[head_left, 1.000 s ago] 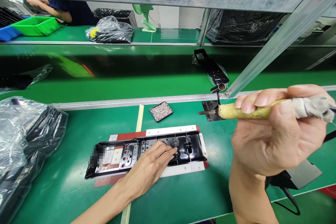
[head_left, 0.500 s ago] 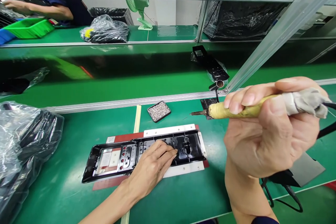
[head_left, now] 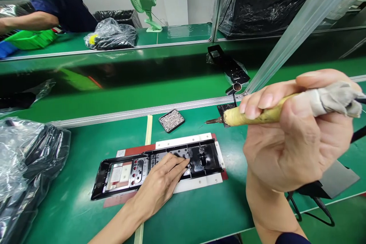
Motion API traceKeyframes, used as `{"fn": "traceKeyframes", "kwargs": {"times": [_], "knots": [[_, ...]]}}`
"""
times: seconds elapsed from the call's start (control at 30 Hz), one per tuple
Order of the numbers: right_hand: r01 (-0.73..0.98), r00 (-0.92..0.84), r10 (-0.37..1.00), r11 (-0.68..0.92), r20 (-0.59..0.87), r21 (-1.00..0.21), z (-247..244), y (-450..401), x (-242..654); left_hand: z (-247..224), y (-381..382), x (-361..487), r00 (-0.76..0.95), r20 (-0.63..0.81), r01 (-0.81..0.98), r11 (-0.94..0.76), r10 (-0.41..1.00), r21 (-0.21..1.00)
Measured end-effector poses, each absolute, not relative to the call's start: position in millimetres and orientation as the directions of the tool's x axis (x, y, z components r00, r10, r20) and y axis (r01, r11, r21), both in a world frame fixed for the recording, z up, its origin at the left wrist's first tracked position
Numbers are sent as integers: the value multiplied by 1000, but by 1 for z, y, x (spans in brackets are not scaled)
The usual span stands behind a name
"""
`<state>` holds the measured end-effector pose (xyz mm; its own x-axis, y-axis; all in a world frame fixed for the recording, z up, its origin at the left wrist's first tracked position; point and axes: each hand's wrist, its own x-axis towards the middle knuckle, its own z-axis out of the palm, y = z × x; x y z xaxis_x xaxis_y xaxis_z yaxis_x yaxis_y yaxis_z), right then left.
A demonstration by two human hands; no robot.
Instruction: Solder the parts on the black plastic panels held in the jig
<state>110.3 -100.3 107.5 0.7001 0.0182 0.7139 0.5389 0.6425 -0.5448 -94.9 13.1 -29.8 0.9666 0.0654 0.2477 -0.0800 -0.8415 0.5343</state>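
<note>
My right hand [head_left: 297, 141] is raised at the right, wrapped round the yellow-taped handle of a soldering iron [head_left: 240, 116]. Its metal tip points left, above the bench and away from the panel. A long black plastic panel [head_left: 210, 156], with a window at its left end, lies in a fixture of white strips [head_left: 194, 184] on a reddish base. Over the panel's middle, my left hand [head_left: 160, 179] has its fingers together and fingertips down on the surface; whatever they pinch is hidden. Behind the panel sits a small black tray [head_left: 171, 120] full of tiny metal pieces.
Plastic-wrapped black parts [head_left: 42, 167] lie at the left. A slanted metal post [head_left: 286, 34] rises behind my right hand, near a short metal tube [head_left: 236, 87]. Across the divider are a green fan [head_left: 145, 9], a green bin [head_left: 34, 39] and another person's arm [head_left: 34, 21].
My left fingertips have shifted slightly left along the panel. The soldering iron stays raised in my right hand. The other person's arm has moved left, and the view has tilted a little.
</note>
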Motion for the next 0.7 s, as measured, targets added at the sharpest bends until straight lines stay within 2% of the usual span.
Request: {"fn": "traceKeyframes", "kwargs": {"times": [0.1,0.2,0.37,0.53,0.7], "knots": [[537,709,31,624,705,-568,108,-101,109,-31,14,-98,959,264,-76,-812,98,579],[511,726,51,628,686,-587,108,-101,107,-30,13,-102,958,270,-77,-824,95,561],[442,754,115,638,646,-630,108,-101,101,-29,12,-108,958,286,-104,-912,16,397],[423,744,138,660,653,-621,106,-100,98,-36,13,-110,953,298,-131,-967,-61,220],[427,723,156,665,673,-613,104,-98,100,-39,13,-111,949,311,-116,-974,-52,193]]}}
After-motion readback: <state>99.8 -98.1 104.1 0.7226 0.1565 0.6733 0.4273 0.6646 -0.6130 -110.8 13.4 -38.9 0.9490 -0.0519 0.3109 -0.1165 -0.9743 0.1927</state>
